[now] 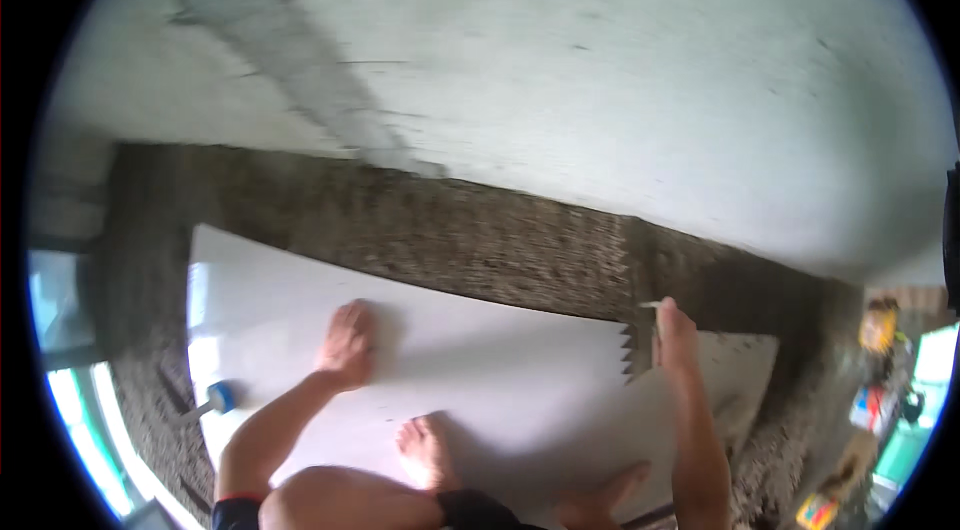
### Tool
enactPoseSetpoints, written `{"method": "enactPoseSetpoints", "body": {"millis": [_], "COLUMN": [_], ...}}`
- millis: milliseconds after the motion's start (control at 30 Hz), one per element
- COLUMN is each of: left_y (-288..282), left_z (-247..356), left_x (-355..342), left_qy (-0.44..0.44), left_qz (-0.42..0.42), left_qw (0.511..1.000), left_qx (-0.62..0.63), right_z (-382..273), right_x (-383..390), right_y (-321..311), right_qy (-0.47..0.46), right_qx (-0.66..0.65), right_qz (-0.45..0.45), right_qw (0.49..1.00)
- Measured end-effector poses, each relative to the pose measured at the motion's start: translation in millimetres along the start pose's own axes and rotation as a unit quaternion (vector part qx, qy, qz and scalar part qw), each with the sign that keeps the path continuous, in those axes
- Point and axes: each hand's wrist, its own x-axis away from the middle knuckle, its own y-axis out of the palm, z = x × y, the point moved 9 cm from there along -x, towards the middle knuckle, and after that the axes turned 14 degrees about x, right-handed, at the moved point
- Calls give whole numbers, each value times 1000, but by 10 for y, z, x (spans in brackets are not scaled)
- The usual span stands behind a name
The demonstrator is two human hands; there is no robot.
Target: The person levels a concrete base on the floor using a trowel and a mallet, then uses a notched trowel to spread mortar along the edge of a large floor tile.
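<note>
A large white slab [510, 380], likely tile, lies on the rough grey mortar bed [480, 240], with my bare feet on it and my bent knee near the lower edge. My left hand [349, 345] rests flat on the slab, left of centre. My right hand [676, 340] grips a long mortar-coloured tool with a toothed edge [640, 265], lying across the mortar and reaching over the slab's far edge at the right. Its teeth show against the white surface. A blue-headed mallet [219, 397] is at the slab's left edge.
A pale wall [600, 60] with a rough grey patched strip [280, 40] rises beyond the mortar. At the right edge are a yellow object [878, 328], a red and white package [870, 408] and another yellow item [818, 510], all small and blurred. Bright panels show at both sides.
</note>
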Motion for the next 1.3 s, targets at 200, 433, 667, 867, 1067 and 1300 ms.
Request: {"method": "enactPoseSetpoints", "body": {"millis": [200, 433, 667, 867, 1067, 1300], "left_y": [-312, -354, -481, -128, -269, 240], "left_z": [192, 178, -95, -684, -77, 1109], "left_x": [8, 52, 287, 593, 142, -489], "left_qy": [74, 50, -75, -331, -213, 21], "left_qz": [85, 116, 257, 221, 355, 142], "left_qw": [994, 992, 963, 917, 907, 984], "left_qx": [13, 26, 18, 31, -76, 110], "right_z": [-588, -1217, -2277, -2356, -1297, 1557], "right_x": [264, 490, 1068, 1197, 823, 1316], "right_y": [563, 1555, 2832, 2705, 424, -2618], "right_qy": [-85, -194, -261, -310, -301, -3], "right_qx": [62, 119, 187, 292, 455, 99], "right_qz": [76, 105, -59, -191, -112, 165], "right_qw": [991, 968, 945, 884, 830, 981]}}
